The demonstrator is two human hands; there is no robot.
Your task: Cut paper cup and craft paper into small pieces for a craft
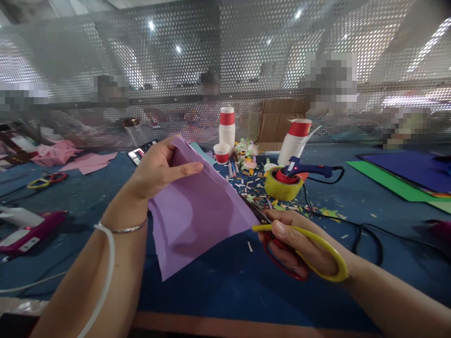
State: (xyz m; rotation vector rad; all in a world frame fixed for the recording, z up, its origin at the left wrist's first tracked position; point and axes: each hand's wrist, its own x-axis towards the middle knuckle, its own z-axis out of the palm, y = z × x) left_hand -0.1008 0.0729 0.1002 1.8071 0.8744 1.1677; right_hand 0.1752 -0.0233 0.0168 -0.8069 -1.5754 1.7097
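Observation:
A sheet of purple paper (204, 211) hangs tilted above the blue table, pinched along its upper part by my left hand (158, 169), with the thumb flat on its near face. My right hand (285, 239) grips a pair of scissors (326, 246) with one yellow and one red handle loop. The dark blades point up and left and lie along the right edge of the paper, where a narrow strip shows beside them. Part of the blades is hidden behind the sheet, so I cannot tell how far apart they are.
Beyond the paper stand stacked paper cups (227, 126) and a second leaning cup stack (294, 143). A blue glue gun (313, 170) rests on a yellow tape roll (282, 188), its black cord trailing right. Paper scraps litter the middle. Coloured sheets (394, 180) lie right, other scissors (38, 183) left.

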